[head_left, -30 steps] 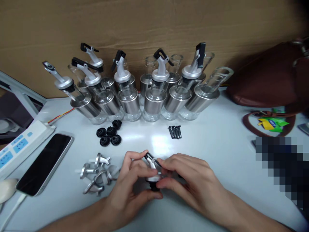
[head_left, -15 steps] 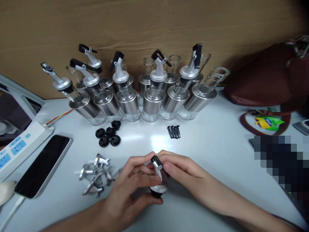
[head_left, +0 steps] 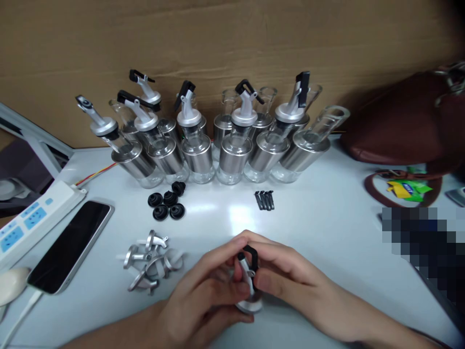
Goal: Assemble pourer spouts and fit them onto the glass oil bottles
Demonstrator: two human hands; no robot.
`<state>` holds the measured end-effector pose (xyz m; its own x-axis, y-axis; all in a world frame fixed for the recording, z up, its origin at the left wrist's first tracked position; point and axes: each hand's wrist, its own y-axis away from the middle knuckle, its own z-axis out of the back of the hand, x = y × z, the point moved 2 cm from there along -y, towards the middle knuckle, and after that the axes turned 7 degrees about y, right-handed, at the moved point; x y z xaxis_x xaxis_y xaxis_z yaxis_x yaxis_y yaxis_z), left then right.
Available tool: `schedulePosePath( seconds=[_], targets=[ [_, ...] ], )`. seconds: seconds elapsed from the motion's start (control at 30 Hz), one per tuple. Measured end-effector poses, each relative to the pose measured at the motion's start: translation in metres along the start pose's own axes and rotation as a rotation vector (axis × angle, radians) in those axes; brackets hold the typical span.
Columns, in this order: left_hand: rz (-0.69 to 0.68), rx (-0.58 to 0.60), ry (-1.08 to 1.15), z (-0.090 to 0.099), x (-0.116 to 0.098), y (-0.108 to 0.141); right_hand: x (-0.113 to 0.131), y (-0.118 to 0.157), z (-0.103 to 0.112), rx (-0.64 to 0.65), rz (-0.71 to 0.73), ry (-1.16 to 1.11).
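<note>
My left hand [head_left: 214, 286] is closed around a bottle pourer [head_left: 246, 269], with a silver spout and round silver base. My right hand [head_left: 290, 276] pinches the pourer's black flip lever [head_left: 254, 257] between thumb and fingers. The lever's capped end stands off from the spout tip. The pourer's underside is hidden by my left fingers. Left of my hands lies a heap of silver pourer bodies [head_left: 155, 266]. Beyond it sit several black ribbed stoppers [head_left: 170, 198]. Several black levers [head_left: 264, 200] lie in a row past my right hand.
Glass bottles with steel sleeves [head_left: 236, 154] stand in rows before a cardboard wall [head_left: 232, 43], several topped with pourers. At left are a phone [head_left: 72, 247] and a power strip [head_left: 41, 218]. A brown bag [head_left: 399, 121] and a green-yellow packet [head_left: 409, 189] are at right.
The black lever has swung away from the spout tip, where its capped end rested before. Both hands and the pourer sit slightly lower and further right in the view, which has shifted a little.
</note>
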<state>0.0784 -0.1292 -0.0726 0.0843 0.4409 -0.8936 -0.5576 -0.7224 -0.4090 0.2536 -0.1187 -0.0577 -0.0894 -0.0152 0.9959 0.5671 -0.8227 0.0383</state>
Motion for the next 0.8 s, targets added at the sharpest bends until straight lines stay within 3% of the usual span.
schedulePosePath(
  seconds=[0.23, 0.6, 0.8],
  targets=[
    [-0.024, -0.062, -0.107, 0.006, 0.0018, 0.0014, 0.0043, 0.0, 0.0048, 0.017, 0.018, -0.025],
    [-0.017, -0.081, -0.075, 0.0022, 0.0033, 0.003, 0.0038, -0.0007, 0.0056, 0.097, -0.115, -0.202],
    [-0.036, -0.094, -0.113, 0.0029, 0.0088, 0.0022, 0.0007, 0.0025, 0.003, -0.043, -0.117, -0.267]
  ],
)
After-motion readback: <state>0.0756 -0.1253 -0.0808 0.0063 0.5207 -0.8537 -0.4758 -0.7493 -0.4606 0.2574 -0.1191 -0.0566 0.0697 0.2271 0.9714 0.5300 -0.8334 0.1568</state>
